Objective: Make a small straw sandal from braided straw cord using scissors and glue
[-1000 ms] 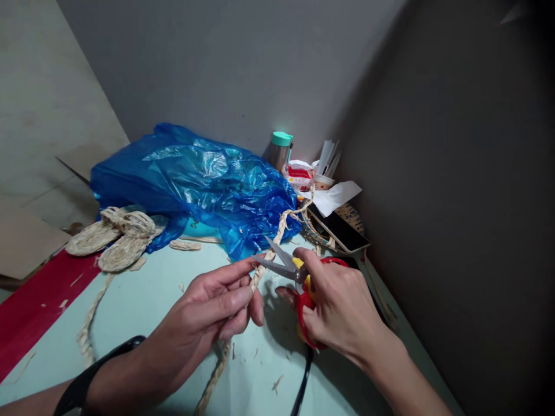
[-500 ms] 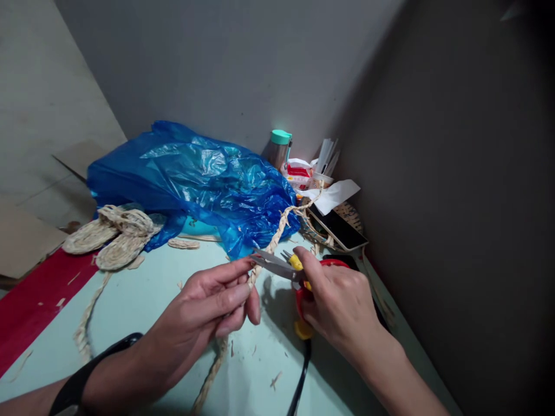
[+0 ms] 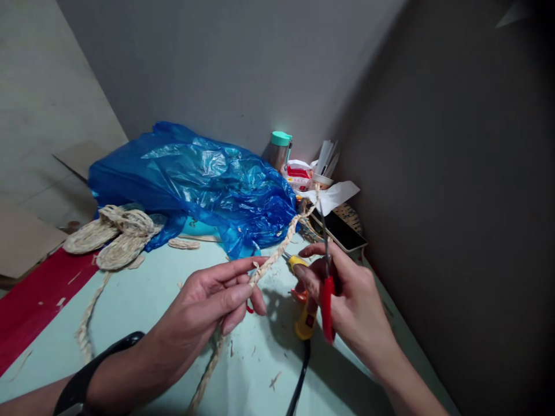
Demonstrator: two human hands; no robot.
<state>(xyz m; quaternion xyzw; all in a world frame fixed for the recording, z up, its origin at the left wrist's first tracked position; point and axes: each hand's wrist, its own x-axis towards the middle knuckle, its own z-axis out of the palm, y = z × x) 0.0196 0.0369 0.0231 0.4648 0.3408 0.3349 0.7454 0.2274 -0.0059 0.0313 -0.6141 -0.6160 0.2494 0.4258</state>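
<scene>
Pinched between the thumb and fingers of my left hand (image 3: 212, 306) is a braided straw cord (image 3: 277, 254). Its far end rises toward the back right, and its lower part hangs below the hand to the table. My right hand (image 3: 358, 292) is closed around red-handled scissors (image 3: 328, 306), blades pointing up and seen nearly edge-on, apart from the left hand. Behind the right fingers lies a yellow corded tool (image 3: 306, 325) with a metal tip and a black cable; its middle is partly hidden.
A blue plastic bag (image 3: 195, 179) fills the back of the table (image 3: 160, 300). Coiled braided straw pieces (image 3: 125, 237) lie at the left. At the back right are a bottle (image 3: 280, 149), a phone (image 3: 342, 230) and a woven basket (image 3: 349, 216), against grey walls.
The scissors have come away from the braid and swung from pointing left to pointing up in my right hand. My left hand keeps its hold; the braid's upper part has shifted slightly right.
</scene>
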